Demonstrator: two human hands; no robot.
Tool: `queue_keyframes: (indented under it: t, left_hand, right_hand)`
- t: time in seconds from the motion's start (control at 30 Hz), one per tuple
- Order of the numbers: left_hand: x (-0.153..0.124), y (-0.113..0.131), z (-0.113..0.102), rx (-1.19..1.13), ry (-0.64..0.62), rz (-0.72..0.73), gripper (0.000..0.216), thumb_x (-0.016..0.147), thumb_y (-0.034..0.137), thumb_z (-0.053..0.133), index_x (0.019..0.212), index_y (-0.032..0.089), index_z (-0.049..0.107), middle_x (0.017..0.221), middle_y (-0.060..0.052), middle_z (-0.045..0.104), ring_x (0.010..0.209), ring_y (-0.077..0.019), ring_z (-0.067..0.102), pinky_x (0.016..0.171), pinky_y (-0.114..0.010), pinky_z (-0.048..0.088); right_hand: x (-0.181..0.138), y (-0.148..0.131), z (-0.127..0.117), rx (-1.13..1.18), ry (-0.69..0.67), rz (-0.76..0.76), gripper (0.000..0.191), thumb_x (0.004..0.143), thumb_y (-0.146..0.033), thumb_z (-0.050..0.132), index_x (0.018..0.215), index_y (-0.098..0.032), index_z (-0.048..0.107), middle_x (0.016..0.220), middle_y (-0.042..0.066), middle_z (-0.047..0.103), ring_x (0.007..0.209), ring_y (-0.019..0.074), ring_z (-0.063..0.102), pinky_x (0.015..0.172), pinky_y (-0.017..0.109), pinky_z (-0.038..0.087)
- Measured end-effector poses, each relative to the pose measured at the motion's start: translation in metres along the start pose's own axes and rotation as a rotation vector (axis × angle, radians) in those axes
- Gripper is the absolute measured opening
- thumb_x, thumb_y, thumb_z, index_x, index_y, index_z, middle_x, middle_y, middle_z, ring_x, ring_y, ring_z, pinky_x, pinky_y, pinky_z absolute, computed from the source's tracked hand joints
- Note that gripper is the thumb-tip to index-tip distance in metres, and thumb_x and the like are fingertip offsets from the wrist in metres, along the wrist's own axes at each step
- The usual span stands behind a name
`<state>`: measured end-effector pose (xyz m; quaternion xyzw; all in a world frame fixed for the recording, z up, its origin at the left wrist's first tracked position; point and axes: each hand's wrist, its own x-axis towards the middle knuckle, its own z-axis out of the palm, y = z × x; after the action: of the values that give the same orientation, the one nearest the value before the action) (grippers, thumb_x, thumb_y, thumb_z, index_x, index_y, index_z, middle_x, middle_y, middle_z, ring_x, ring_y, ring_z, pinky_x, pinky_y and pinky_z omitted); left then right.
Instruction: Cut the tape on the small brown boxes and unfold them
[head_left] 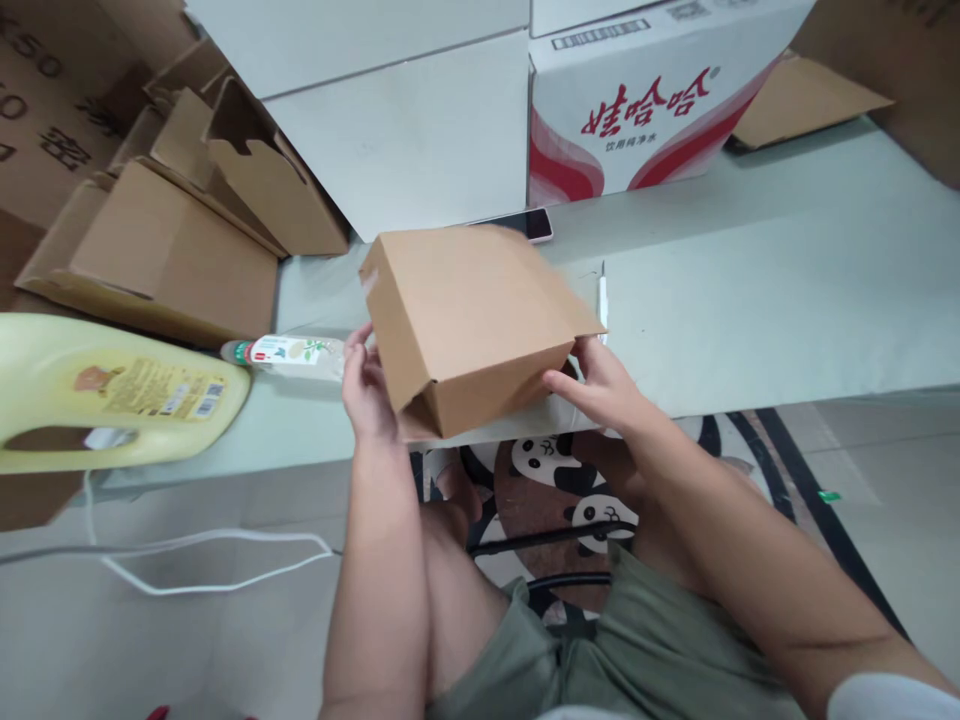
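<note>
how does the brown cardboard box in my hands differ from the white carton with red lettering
The brown cardboard box shows no lettering; the white carton bears red lettering and curves. The brown cardboard box is held between the left hand and right hand; the white carton stands on the table. Both have flat faces.

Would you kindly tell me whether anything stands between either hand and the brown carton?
Nothing visible does: the left hand and right hand both touch the brown carton. The bottle lies left of the left hand, not between.

Pale green tabletop (772,290), grey tiled floor (247,630), panda-patterned mat (517,500)
</note>
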<state>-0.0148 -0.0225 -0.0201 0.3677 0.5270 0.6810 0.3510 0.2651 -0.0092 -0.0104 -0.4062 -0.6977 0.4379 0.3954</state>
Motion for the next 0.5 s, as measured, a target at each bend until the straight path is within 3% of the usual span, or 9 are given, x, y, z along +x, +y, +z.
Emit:
queue_keyframes:
  t: [0.17,0.27,0.4,0.5]
  left_hand:
    - [-0.009,0.004,0.011,-0.053,-0.131,-0.223,0.055,0.077,0.07,0.062,0.104,0.023,0.071,0.112,-0.01,0.074,0.105,-0.0275,0.071,0.08,-0.037,0.057]
    - [-0.012,0.005,0.014,-0.027,-0.108,-0.238,0.049,0.07,0.064,0.073,0.097,0.022,0.072,0.111,-0.01,0.075,0.103,-0.0259,0.07,0.078,-0.033,0.056]
    - [-0.009,0.003,0.014,-0.043,0.03,-0.035,0.045,0.063,0.054,0.082,0.092,0.023,0.07,0.104,-0.007,0.073,0.102,-0.0224,0.069,0.091,-0.034,0.055]
    - [-0.008,0.0,0.013,-0.002,-0.012,0.101,0.056,0.064,0.059,0.082,0.107,0.027,0.065,0.108,-0.007,0.07,0.106,-0.0217,0.068,0.1,-0.038,0.052]
  right_hand:
    - [0.002,0.001,0.003,-0.026,0.078,0.117,0.039,0.076,-0.036,0.068,0.11,-0.02,0.061,0.109,0.013,0.071,0.104,0.0309,0.067,0.088,0.048,0.057]
    - [0.006,0.001,0.005,-0.055,0.146,0.17,0.041,0.071,-0.035,0.071,0.108,-0.02,0.06,0.106,0.013,0.069,0.098,0.0296,0.067,0.084,0.047,0.057]
    - [0.009,0.004,0.009,-0.187,0.342,0.245,0.068,0.065,-0.047,0.078,0.122,-0.017,0.055,0.122,0.018,0.062,0.109,0.0326,0.063,0.089,0.049,0.055]
    - [0.009,0.004,0.009,-0.203,0.331,0.27,0.065,0.066,-0.049,0.075,0.119,-0.017,0.055,0.118,0.018,0.065,0.105,0.0324,0.064,0.087,0.049,0.054]
